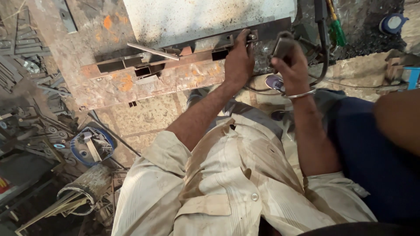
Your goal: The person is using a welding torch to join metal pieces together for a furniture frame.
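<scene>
Nearest the camera is the person's pale, stained shirt (227, 192), sleeves rolled above the elbows; a second person in a dark blue garment (372, 153) stands at the right, a bare arm showing at the frame's right edge. Both of the wearer's forearms reach forward to the bench (109, 87), a rusty steel plate with orange paint patches. The left hand (239, 61) is closed, palm down, over the right end of the tube (175, 61), a rust-brown rectangular section lying along the bench's near edge; fingers curl over its top. The right hand (292, 65), a metal bangle (299, 94) on its wrist, is clenched around a dark holder (282, 46), just beside the left hand at the bench's right near corner; a black cable (324, 48) loops from it past the wrist. Short tube offcuts (146, 70) with open ends sit against the tube's middle, and a thin bar (153, 51) lies tilted across them. Behind these a pale speckled sheet (205, 17) covers the bench's far side. Left of the bench, on the floor, are scrap pieces (30, 109), a blue bucket (89, 146) and a grey can (87, 185). Beyond the far right corner are a green-handled tool (337, 32) and a blue roll (393, 22).
</scene>
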